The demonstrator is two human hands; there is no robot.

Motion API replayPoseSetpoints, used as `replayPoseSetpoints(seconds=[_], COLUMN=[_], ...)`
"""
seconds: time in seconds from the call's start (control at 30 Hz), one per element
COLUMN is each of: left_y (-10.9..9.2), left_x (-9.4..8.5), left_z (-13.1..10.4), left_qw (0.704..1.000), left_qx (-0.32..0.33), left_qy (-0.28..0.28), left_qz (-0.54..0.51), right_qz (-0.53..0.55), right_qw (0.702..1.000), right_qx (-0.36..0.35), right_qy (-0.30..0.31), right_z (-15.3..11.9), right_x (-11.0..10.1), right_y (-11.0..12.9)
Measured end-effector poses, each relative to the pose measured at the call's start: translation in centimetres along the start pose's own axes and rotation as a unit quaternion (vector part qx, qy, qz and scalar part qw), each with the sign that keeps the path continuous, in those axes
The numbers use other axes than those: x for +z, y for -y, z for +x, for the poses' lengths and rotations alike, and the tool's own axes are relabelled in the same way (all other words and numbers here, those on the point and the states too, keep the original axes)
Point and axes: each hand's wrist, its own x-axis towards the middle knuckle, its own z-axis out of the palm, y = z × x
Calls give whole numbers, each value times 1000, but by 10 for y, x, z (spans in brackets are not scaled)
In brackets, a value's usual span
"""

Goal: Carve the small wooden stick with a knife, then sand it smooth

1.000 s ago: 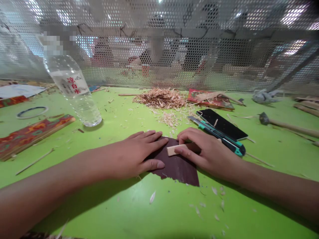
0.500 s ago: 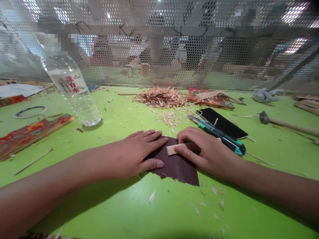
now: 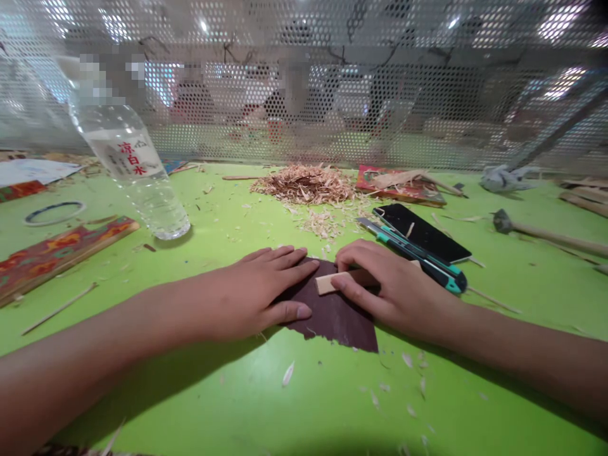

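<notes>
— Seeing only slight leftward drift across head view since earlier frame; detecting no slip of wooden strip on dark sheet.
— Checking fingers?
— Clamping wooden strip with thumb and fingers of right hand, atop dark sheet; pressing sheet down with slightly spread fingers of left hand.
— Risking what?
— Possibly creasing sheet, from easing left-hand pressure; possibly nicking right hand, from brushing exposed blade of nearby utility knife.
— Containing anything?
— Noting clear liquid in water bottle; not discerning level.
</notes>
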Motion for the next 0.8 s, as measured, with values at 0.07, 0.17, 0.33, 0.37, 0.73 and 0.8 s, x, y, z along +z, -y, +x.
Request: replayPoseSetpoints(seconds=[0.07,0.17,0.33,0.37,0.73,0.8], left_y=[0,-1,1,1,0,0], left_x=[-1,-1,1,1,0,0], left_z=[0,0,0,-1,-1,-1], left_qw=[1000,1000,1000,1000,1000,1000], left_qx=[-2,0,4,6,4,2], left_qy=[0,0,-8,-10,-1,-2], left_qz=[2,1,-5,-5,-1,-3], right_qz=[-3,-5,-8,-8,-8,-6], right_qw=[1000,1000,1000,1000,1000,1000], right_qx=[-3,-4,-7,-7,-5,-12], right_qy=[-1,0,-1,-2,1,-3], right_z=[0,0,0,0,0,-1], right_x=[0,0,0,0,0,0], right_y=[0,0,0,0,0,0])
